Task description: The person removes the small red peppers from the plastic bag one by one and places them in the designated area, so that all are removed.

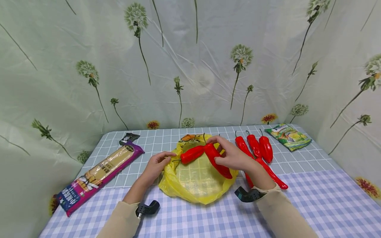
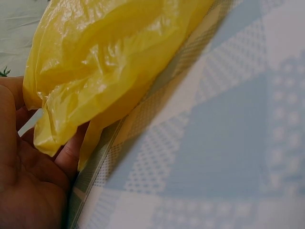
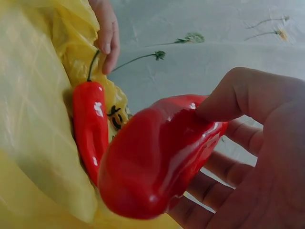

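A yellow plastic bag (image 1: 175,190) lies spread with its mouth wide at the middle of the table. My left hand (image 1: 156,167) pinches the bag's left rim; in the left wrist view a fold of the yellow film (image 2: 62,114) hangs between thumb and fingers. Inside the bag rests one long red pepper (image 1: 191,154), its green stem pointing toward the left hand. Over the bag's right side, my right hand (image 1: 231,155) holds a second red pepper (image 3: 147,162) between thumb and fingers. That pepper slants, its tip low near the right rim.
Several more red peppers (image 1: 266,148) lie right of the bag, partly behind the right forearm. A green packet (image 1: 288,136) is at the back right. On the left are a long purple noodle packet (image 1: 101,175) and a small black packet (image 1: 129,138). A floral curtain (image 1: 202,72) hangs behind.
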A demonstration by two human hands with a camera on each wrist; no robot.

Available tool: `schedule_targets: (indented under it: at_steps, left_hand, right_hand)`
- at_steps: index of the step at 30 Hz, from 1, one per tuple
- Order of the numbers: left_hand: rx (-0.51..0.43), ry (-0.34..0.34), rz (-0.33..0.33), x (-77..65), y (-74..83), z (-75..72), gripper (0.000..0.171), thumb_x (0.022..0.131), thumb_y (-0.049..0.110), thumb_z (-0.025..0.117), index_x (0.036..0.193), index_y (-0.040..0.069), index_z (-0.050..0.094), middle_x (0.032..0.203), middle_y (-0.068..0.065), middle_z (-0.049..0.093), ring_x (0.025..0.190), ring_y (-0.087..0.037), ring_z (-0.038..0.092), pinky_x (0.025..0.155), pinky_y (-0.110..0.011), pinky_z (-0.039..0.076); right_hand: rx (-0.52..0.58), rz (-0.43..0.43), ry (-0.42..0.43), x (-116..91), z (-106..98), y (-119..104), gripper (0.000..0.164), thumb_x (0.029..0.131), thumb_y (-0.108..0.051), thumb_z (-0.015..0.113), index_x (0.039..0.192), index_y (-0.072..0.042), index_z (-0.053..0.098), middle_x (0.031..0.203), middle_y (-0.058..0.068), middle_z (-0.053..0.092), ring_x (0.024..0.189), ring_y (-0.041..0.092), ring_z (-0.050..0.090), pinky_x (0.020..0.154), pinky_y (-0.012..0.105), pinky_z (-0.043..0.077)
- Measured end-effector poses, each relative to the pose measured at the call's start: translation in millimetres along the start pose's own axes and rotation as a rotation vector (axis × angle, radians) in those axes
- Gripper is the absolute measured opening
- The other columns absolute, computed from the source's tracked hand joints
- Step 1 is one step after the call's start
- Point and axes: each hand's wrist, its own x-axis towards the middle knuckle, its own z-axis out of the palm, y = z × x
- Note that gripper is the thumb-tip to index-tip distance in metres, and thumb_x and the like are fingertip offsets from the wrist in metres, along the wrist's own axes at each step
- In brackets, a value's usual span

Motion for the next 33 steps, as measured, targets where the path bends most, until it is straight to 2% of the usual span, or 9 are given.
schedule_targets:
  at_steps: [5,19,33]
  left_hand:
    - [-0.010,0.001,-0.004,0.5,-0.6,0.1,0.029,0.102,0.017,0.053,0.126,0.009,0.067,0.136,-0.014,0.061,0.104,-0.017,0.057,0.085,-0.015,0.052]
    - [-0.004,-0.006,0.004,-0.3,0.0,0.1,0.029,0.103,0.017,0.052,0.126,0.007,0.067,0.136,-0.015,0.061,0.104,-0.017,0.058,0.085,-0.015,0.053]
    - [-0.011,-0.016,0.006,-0.6,0.6,-0.5,0.030,0.103,0.018,0.053,0.127,0.008,0.066,0.137,-0.014,0.060,0.108,-0.020,0.058,0.087,-0.014,0.052]
  right_hand:
    - [0.003,0.003,0.003,-1.4,-7.3,2.9,0.057,0.084,-0.003,0.065,0.136,-0.019,0.045,0.117,0.011,0.061,0.093,0.025,0.058,0.074,0.034,0.060]
    - [-0.035,0.028,0.040,-3.4,-17.7,6.9,0.061,0.085,-0.012,0.074,0.138,-0.017,0.044,0.127,0.012,0.058,0.104,0.027,0.057,0.077,0.034,0.061]
    - [-0.042,0.038,0.032,-3.1,-22.3,13.5,0.059,0.087,-0.015,0.074,0.138,-0.017,0.044,0.129,0.011,0.057,0.109,0.028,0.057,0.078,0.035,0.061]
